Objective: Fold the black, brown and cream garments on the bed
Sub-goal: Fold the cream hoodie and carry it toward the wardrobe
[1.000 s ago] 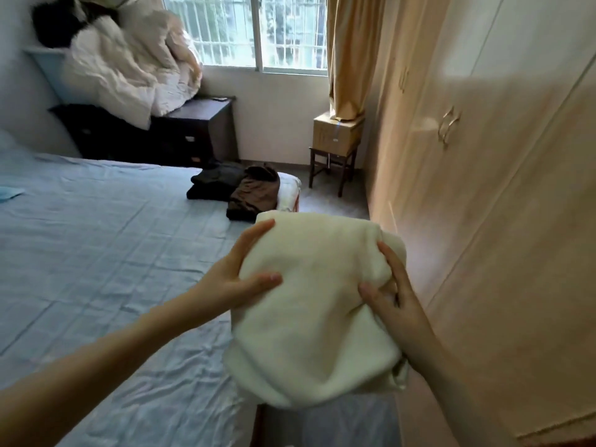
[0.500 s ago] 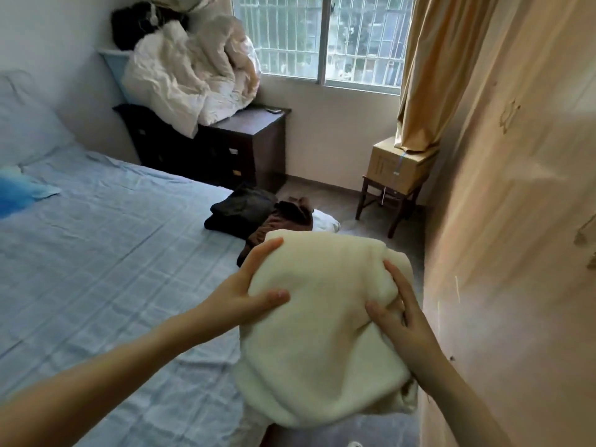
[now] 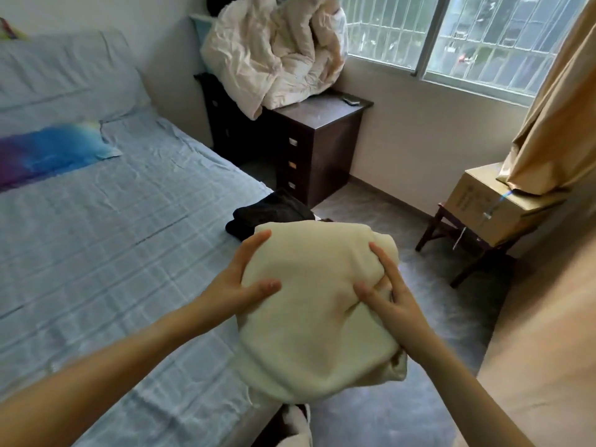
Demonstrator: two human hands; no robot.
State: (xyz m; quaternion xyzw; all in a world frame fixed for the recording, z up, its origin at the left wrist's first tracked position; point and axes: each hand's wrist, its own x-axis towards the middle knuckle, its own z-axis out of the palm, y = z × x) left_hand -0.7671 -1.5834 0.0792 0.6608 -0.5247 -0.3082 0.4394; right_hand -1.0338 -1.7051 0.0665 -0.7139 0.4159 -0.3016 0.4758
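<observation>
Gripping the folded cream garment (image 3: 309, 304), left hand (image 3: 237, 282) and right hand (image 3: 392, 296).

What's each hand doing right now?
Left hand: gripping the folded cream garment.
Right hand: gripping the same cream garment, opposite side.

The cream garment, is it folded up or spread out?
Folded: the cream garment is a thick bundle held between the left hand and right hand.

Daylit barred window (image 3: 477, 37), dark dresser (image 3: 309, 146)
</observation>
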